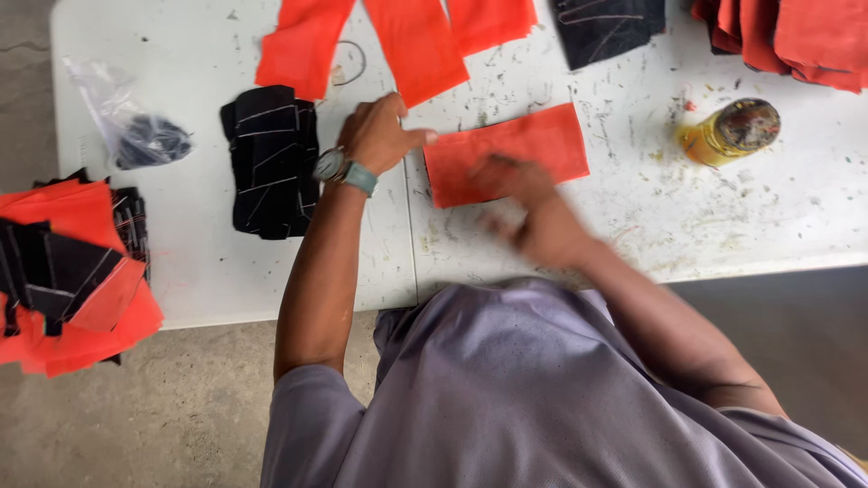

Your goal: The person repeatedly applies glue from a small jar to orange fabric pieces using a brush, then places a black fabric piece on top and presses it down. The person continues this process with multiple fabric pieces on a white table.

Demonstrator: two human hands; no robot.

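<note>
Left hand (380,134), with a wristwatch (336,166) on a teal band at the wrist, lies on the white surface (633,217), fingers loosely curled and holding nothing; its thumb tip touches the left edge of an orange fabric rectangle (533,145). That rectangle lies flat on the surface directly in front of the person, long side running left to right, slightly tilted. Right hand (529,212) is over the lower left part of the same rectangle, palm down; it is motion-blurred, so whether it pinches the cloth or only presses it cannot be told. Left of the left hand: a stack of black fabric pieces (271,161) with pale chalk lines. Beyond the hands, three more orange pieces (416,41) lie side by side, and a thin wire ring (354,63) shows beside them. Far right of the rectangle, well apart: a yellow jar (728,133) lying tilted, dark lid toward the camera. Top right corner: folded orange stack (805,36); another black piece (606,27) nearby. Left edge of surface: clear plastic bag (127,126) with dark contents. Off the surface, lower left: mixed orange-and-black pile (72,271).
</note>
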